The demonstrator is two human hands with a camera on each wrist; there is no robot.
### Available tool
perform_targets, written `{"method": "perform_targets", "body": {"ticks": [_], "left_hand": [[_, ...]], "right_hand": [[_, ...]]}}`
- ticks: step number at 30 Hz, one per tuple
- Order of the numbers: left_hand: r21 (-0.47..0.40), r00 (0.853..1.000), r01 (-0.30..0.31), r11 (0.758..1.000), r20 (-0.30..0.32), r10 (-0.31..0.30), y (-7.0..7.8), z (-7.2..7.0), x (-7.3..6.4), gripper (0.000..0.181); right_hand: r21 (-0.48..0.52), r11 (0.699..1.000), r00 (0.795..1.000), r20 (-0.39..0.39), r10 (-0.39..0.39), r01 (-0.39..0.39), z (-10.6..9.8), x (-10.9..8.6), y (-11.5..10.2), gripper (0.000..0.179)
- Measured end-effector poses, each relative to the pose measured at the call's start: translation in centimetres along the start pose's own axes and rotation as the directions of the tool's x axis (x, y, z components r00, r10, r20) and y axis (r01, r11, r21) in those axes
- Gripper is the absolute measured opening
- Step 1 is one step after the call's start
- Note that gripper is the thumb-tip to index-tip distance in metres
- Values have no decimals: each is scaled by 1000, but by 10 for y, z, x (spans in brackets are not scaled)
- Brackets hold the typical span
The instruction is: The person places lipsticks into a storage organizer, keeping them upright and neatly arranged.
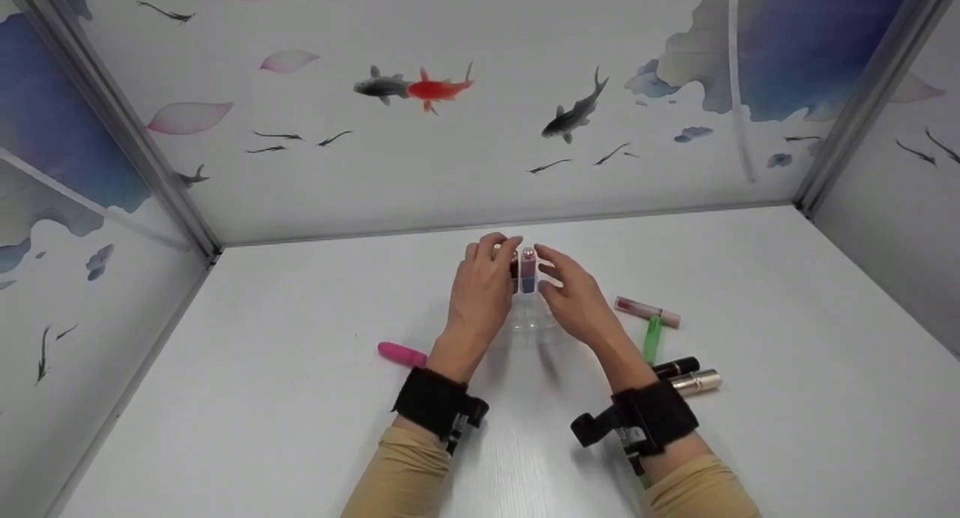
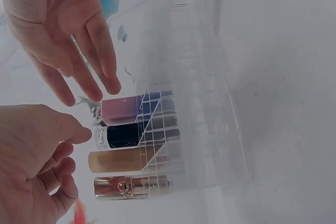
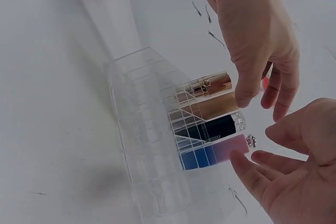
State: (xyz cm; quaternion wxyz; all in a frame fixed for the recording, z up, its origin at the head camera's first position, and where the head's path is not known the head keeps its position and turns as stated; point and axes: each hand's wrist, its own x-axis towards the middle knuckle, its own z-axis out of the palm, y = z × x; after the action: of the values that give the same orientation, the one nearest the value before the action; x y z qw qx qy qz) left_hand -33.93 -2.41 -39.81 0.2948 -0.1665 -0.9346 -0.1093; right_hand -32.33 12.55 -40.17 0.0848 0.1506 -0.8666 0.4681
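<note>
A clear plastic organizer [image 1: 531,324] with small compartments stands on the white table, and several lipstick tubes are upright in a row at its far end. The row has a pink-and-blue tube [image 3: 226,149], a black tube [image 3: 218,128] with a clear cap end, a tan tube [image 2: 115,160] and a shiny gold-and-red tube [image 2: 113,187]. My left hand [image 1: 481,289] is at the row's left side, fingers loosely bent, thumb close to the tube tops. Beside the pink-and-blue tube is my right hand [image 1: 576,293], fingers spread and slightly bent. Neither hand grips a tube.
A bright pink tube [image 1: 401,354] lies left of the left forearm. Right of the right arm lie a pale pink lip gloss tube [image 1: 649,312], a green tube [image 1: 652,339], a black tube [image 1: 677,367] and a gold tube [image 1: 699,382]. Printed panels enclose the table.
</note>
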Motion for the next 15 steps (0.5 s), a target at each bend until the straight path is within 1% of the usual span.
{"method": "perform_targets", "body": {"ticks": [4,8,10,13,15], "left_hand": [[-62,999,32,998,-21,-33,-10,-8,-3,37],[-123,998,58,991,-26,-61,-21,-19,-6,33],[-136,997,71,988,-8,-72,-26,-27,-8,34],[-149,995,97,984,32,-93,-34,-39,-13,30],[-157,992,113,981,77,-102,-42,-47,-17,27]], "right_hand": [[22,1000,999,-46,-15,16,1,-1,-7,49],[55,997,995,-80,-57,61,6,-4,-17,47],[52,995,993,-89,-82,87,9,-6,-23,46],[38,991,987,-97,-125,129,15,-9,-31,44],[21,987,983,-94,-156,159,19,-10,-36,43]]}}
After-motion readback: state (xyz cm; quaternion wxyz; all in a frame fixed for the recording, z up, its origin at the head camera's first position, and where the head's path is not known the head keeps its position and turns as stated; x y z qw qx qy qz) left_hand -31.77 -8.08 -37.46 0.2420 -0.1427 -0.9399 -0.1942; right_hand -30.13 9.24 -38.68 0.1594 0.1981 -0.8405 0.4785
